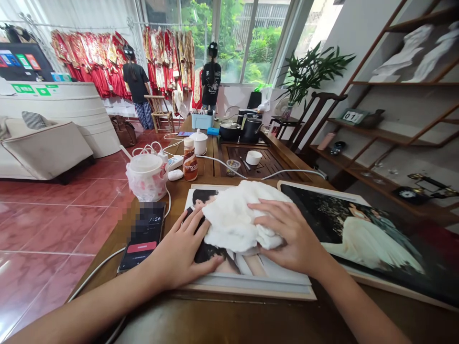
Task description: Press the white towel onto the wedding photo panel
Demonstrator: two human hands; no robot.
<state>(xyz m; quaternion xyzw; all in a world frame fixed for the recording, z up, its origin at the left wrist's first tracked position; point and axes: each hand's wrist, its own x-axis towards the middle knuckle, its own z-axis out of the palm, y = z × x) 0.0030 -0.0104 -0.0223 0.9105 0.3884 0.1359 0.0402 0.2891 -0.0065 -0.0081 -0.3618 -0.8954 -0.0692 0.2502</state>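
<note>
A white fluffy cloth (233,217) lies bunched on a framed photo (251,264) in front of me and covers much of its picture. My right hand (287,231) grips the cloth from the right, fingers curled over its top and thumb at its lower edge. On the photo's left part rests my left hand (186,248), fingers spread and flat, its fingertips close to the cloth. A second framed photo (380,239), with a pale wedding dress in it, lies to the right of the first.
Left of the photo are a phone (143,239), a bagged tub (146,174), a brown-capped bottle (190,160) and white cables. Beyond stand a small white bowl (254,157), a clear cup (233,167) and dark pots (251,128). Two people stand near hanging red garments.
</note>
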